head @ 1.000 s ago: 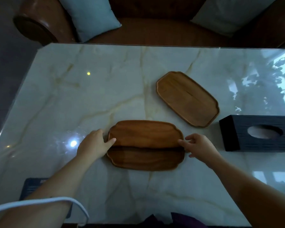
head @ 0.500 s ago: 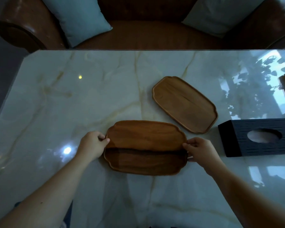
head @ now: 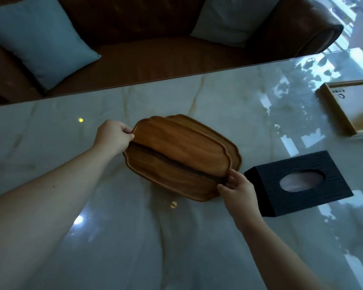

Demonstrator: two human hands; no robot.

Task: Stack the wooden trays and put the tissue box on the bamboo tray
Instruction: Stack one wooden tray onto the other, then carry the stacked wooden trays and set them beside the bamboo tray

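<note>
The left hand (head: 113, 136) and the right hand (head: 237, 190) hold a wooden tray (head: 176, 164) between them, each closed on one short end. The left hand pinches the far-left end, thumb on the rim and fingers curled under. The right hand grips the near-right end, fingers over the edge. The tray is tilted, its far long side raised, so that a dark shadow band runs along its middle.

Just beyond the held tray, partly hidden behind it, lies a second tray (head: 208, 130); only its far rim and right end show. Whether the held tray touches it cannot be told.

Just right of the right hand sits the black tissue box (head: 298, 185), lying flat with its oval opening facing up and pale tissue showing inside. It is close to the right hand but not touching it.

Farther off, to the right of the right hand and beyond the box, the bamboo tray (head: 331, 107) lies at the table's edge, cut off by the frame, with a pale floor and a small dark mark near its far corner.

All of this rests on a glossy marble table (head: 134, 237). Beyond the hands stands a brown sofa (head: 145, 49) with a blue cushion (head: 40, 38) to the left and a pale cushion (head: 235, 17) to the right.
</note>
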